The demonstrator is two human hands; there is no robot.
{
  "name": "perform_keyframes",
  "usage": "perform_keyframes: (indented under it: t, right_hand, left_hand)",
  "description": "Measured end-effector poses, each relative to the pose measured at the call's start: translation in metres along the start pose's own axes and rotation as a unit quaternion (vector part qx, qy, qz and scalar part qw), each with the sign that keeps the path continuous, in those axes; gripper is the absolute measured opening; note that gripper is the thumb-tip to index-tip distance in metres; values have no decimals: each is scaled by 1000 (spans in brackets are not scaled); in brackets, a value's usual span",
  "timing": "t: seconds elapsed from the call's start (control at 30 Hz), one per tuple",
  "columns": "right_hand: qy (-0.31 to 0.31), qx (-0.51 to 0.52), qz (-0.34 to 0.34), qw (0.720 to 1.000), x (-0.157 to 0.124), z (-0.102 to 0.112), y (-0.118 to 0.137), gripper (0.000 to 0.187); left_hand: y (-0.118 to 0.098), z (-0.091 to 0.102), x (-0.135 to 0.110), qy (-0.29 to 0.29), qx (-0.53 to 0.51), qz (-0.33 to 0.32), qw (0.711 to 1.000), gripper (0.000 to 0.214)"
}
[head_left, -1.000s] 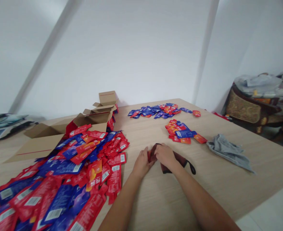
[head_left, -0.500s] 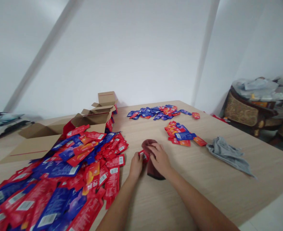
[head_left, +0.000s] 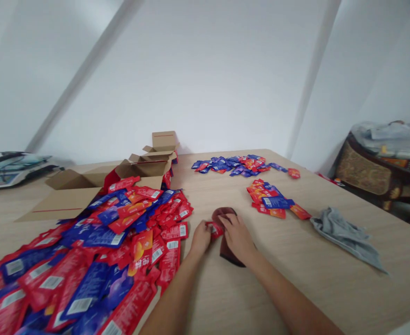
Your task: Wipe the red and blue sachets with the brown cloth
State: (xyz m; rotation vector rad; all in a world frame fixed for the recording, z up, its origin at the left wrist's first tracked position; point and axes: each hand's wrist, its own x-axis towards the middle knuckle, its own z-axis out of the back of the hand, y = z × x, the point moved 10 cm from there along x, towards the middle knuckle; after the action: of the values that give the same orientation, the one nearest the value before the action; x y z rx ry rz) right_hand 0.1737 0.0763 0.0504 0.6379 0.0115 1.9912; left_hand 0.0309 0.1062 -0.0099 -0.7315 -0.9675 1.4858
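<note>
My left hand (head_left: 201, 238) is closed, pinching the near end of a small red packet (head_left: 216, 230) just above the wooden table. Over a folded dark brown cloth (head_left: 222, 213) lies my right hand (head_left: 239, 239), its fingers bent and gripping the fabric, with the tips close to the packet. Part of the cloth shows beneath the palm; the rest is hidden by the hand. Left of my hands spreads a big heap of red and blue packets (head_left: 102, 236), many with white barcode labels facing up.
Open cardboard boxes (head_left: 69, 197) stand in a row behind the heap. Farther back is a group of packets (head_left: 226, 164); a smaller pile (head_left: 276, 202) lies nearer. A crumpled grey cloth (head_left: 346, 235) is at right. Beyond the table stands a patterned chair (head_left: 363, 167) with bags.
The view has turned slightly left, so the scene sits farther right. Both hands keep their places at the packet and brown cloth, with only small finger movement.
</note>
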Motion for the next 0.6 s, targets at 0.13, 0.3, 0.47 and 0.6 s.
perform_keyframes:
  t: [0.13, 0.3, 0.47, 0.6]
  right_hand:
    - [50, -23, -22, 998, 4, -16, -2, 45]
    - [30, -69, -94, 993, 12, -15, -63, 44]
    - [-6, -37, -81, 996, 6, -13, -70, 47]
    - [-11, 9, -76, 997, 5, -12, -66, 45]
  left_hand:
    - [1, 1, -4, -23, 1, 1, 1000, 9]
    - [9, 3, -6, -27, -125, 45, 991, 16]
    - [-15, 82, 8, -133, -227, -5, 965, 21]
    - [-21, 150, 22, -211, -411, -12, 887, 32]
